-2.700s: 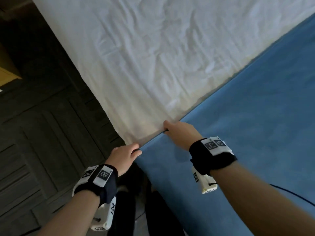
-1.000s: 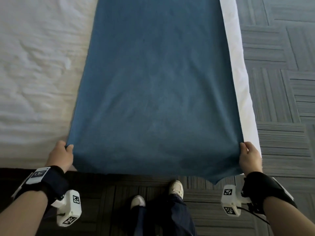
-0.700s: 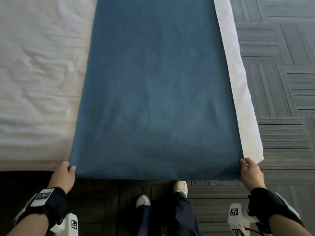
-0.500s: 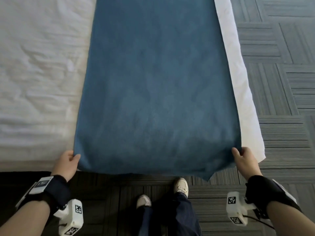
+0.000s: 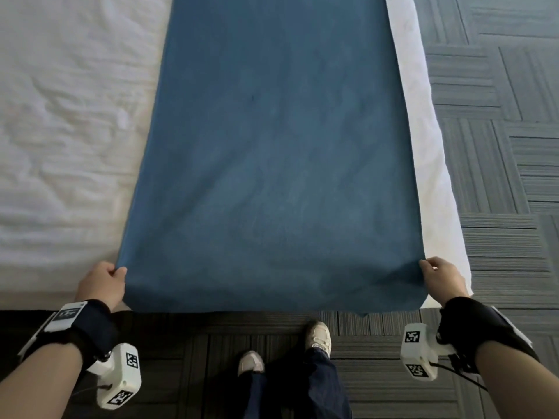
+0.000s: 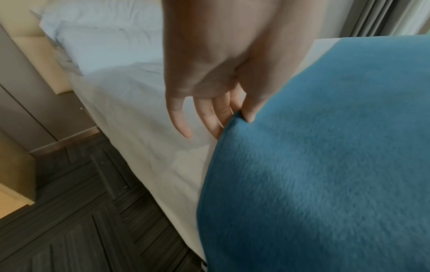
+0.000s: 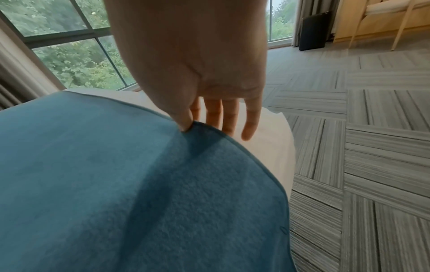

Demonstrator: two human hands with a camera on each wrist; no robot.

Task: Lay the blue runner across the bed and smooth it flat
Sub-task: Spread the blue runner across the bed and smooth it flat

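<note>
Blue runner (image 5: 272,152) stretches lengthwise away from me across the white bed (image 5: 60,116); my left hand (image 5: 101,284) and right hand (image 5: 441,278) each pinch a near corner above grey carpet (image 5: 499,116).

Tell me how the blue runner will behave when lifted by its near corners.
Probably floppy: the blue runner dimples where the right hand and left hand pinch it. Its fleecy nap likely grips the white sheet rather than sliding.

Open carpet (image 5: 499,146) right of bed (image 5: 60,146) — nightstand (image 6: 21,110) at left.
</note>
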